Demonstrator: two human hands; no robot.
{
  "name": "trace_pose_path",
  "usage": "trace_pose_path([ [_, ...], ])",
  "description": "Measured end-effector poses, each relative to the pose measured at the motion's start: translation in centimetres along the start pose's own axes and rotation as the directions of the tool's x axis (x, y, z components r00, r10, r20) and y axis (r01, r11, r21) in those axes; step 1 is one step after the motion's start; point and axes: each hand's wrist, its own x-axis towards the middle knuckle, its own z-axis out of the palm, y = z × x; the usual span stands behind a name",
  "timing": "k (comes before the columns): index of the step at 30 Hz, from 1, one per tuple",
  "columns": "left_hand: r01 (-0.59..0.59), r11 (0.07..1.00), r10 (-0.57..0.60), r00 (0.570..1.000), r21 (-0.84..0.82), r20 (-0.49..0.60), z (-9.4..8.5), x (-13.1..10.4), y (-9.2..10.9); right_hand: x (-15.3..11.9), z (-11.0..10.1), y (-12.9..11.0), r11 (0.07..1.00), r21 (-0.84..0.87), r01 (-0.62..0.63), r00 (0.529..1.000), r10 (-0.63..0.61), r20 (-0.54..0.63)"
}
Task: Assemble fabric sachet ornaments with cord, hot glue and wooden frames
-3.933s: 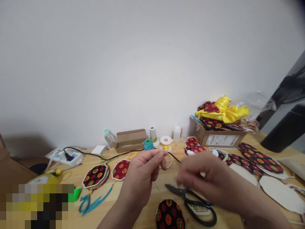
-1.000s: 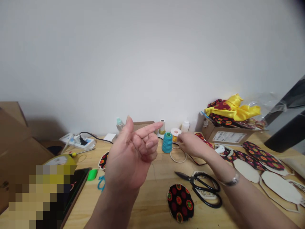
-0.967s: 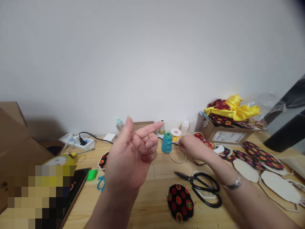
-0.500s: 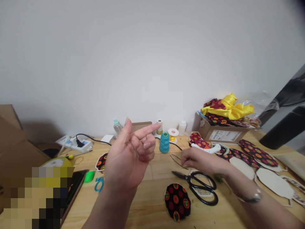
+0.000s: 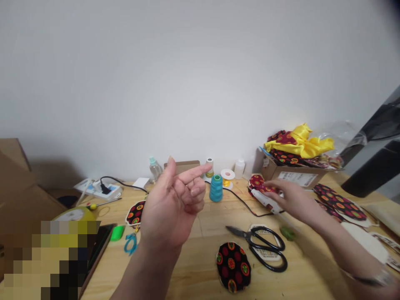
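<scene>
My left hand (image 5: pixel 176 202) is raised above the table, palm up. Its index finger and thumb stretch apart and the other fingers curl loosely, with nothing held. At the right, my right hand (image 5: pixel 289 200) closes around a white hot glue gun (image 5: pixel 264 201), which lies tilted beside red patterned fabric (image 5: pixel 257 181). Part of the gun is hidden by the fingers. In front of my hands, a round black patterned fabric piece (image 5: pixel 233 266) lies flat. Black-handled scissors (image 5: pixel 265 246) rest partly on a pale lattice cutout (image 5: pixel 265 229).
A teal thread cone (image 5: pixel 216 189), a yellow thread spool (image 5: pixel 227 177) and a white bottle (image 5: pixel 239 168) stand near the wall. A cardboard box (image 5: pixel 295 177) of fabric sits at back right. A black cord (image 5: pixel 242 203) crosses the table. Blue small scissors (image 5: pixel 130 244) lie left.
My right hand has moved right and back from the cord to the glue gun, which has shifted and turned. The cord lies differently. My left hand has barely moved.
</scene>
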Motion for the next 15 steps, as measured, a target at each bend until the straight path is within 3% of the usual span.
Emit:
trace_pose_path([
  [5, -0.027, 1.000, 0.027, 0.999, 0.007, 0.022, -0.1, -0.1, 0.1, 3.4, 3.9, -8.3, 0.955, 0.120, 0.271, 0.958, -0.255, -0.134],
  [7, -0.034, 0.999, 0.034, 0.999, 0.009, 0.024, -0.1, -0.2, 0.2, 3.8, 4.9, -10.9, 0.946, 0.191, 0.261, 0.965, -0.249, -0.083],
  [9, -0.036, 0.999, 0.036, 0.999, 0.009, 0.021, -0.1, -0.4, 0.2, 4.3, 5.2, -12.9, 0.913, 0.383, 0.142, 0.982, -0.177, 0.059],
  [11, -0.031, 0.999, 0.030, 0.999, 0.008, 0.023, -0.1, -0.5, 0.2, 5.4, 4.8, -14.4, 0.779, 0.627, -0.029, 0.975, -0.117, 0.190],
  [12, -0.028, 1.000, 0.028, 0.999, 0.007, 0.028, -0.1, -0.5, 0.2, 6.1, 4.4, -14.8, 0.666, 0.736, -0.119, 0.968, -0.089, 0.237],
  [15, -0.031, 1.000, 0.030, 0.999, 0.006, 0.037, -0.1, -0.5, 0.3, 8.9, 2.5, -14.7, 0.338, 0.920, -0.197, 0.979, 0.018, 0.203],
])
